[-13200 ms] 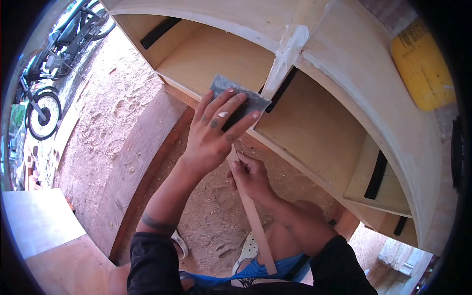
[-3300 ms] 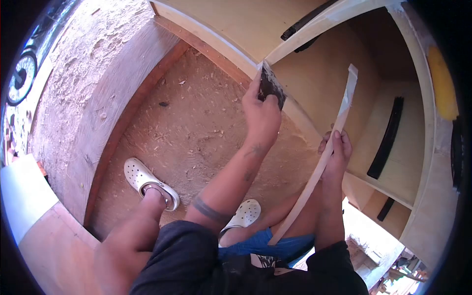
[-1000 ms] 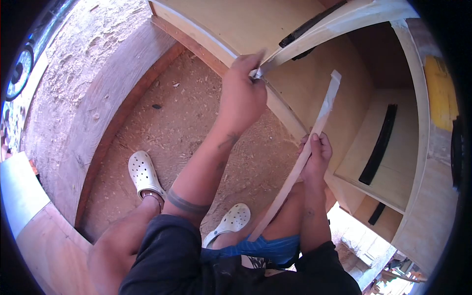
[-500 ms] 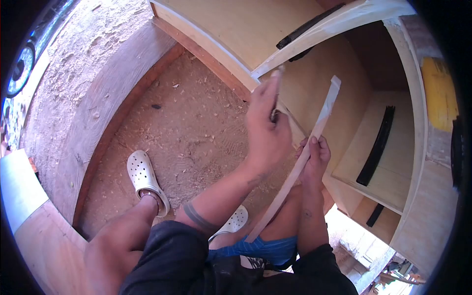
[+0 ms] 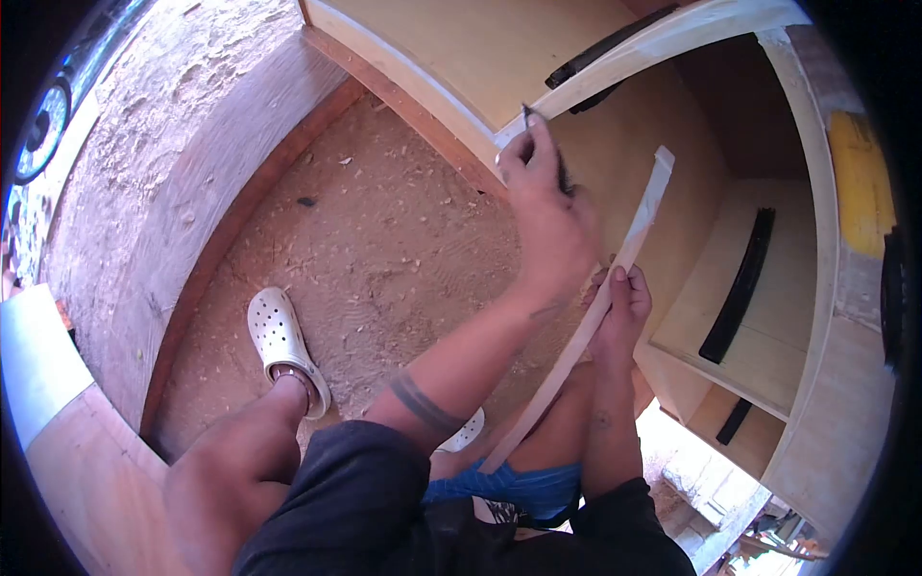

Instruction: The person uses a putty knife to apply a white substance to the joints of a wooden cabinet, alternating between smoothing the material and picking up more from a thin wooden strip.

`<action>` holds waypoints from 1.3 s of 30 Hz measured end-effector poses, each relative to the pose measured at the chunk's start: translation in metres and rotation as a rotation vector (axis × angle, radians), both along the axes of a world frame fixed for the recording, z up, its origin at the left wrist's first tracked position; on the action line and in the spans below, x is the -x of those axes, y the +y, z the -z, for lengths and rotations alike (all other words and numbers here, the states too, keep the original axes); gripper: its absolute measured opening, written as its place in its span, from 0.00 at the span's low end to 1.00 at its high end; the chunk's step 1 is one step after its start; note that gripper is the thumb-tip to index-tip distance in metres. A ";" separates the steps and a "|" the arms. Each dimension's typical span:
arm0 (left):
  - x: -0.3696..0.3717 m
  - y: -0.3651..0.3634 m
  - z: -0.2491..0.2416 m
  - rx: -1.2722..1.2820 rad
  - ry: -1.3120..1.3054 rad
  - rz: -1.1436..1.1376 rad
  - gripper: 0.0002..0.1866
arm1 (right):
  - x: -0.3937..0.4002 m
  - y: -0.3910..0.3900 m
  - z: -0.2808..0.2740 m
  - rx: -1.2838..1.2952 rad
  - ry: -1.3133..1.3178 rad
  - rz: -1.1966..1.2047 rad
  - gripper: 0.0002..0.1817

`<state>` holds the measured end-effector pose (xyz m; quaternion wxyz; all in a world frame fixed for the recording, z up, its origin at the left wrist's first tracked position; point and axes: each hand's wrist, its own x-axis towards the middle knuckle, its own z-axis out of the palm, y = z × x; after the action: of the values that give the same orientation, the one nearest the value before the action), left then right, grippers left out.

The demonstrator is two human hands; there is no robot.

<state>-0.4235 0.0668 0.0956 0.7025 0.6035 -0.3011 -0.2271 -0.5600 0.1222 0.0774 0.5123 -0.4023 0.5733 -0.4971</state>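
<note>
My left hand is closed round a slim dark pen-like tool, whose tip points up at the corner of the pale cabinet frame. Most of the tool is hidden by my fingers. A long thin wooden strip, whitish at its upper end, is pinched in my right hand. It slants from my blue shorts up in front of the open wooden cabinet.
Black drawer slides are fixed inside the cabinet compartments. A yellow patch marks its right side. A curved wooden board stands on the dirt floor at left. My white clogs rest on the dirt.
My left hand has moved slightly right, and the dark tip now shows by the frame corner. My right hand and the wooden strip have barely shifted.
</note>
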 end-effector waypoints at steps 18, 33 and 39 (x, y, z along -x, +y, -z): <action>-0.030 0.014 -0.033 0.106 0.126 0.170 0.29 | -0.006 -0.001 0.004 -0.008 0.070 -0.066 0.08; -0.077 0.016 -0.062 -0.050 -0.956 0.869 0.26 | -0.037 0.018 -0.020 0.022 0.072 -0.163 0.08; -0.102 0.027 -0.049 0.055 -0.446 1.088 0.28 | -0.033 0.013 -0.014 0.062 0.114 -0.119 0.07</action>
<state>-0.3211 0.0941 0.1445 0.4201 0.3768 -0.7139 -0.4146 -0.5266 0.1355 0.0916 0.4948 -0.4788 0.5608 -0.4597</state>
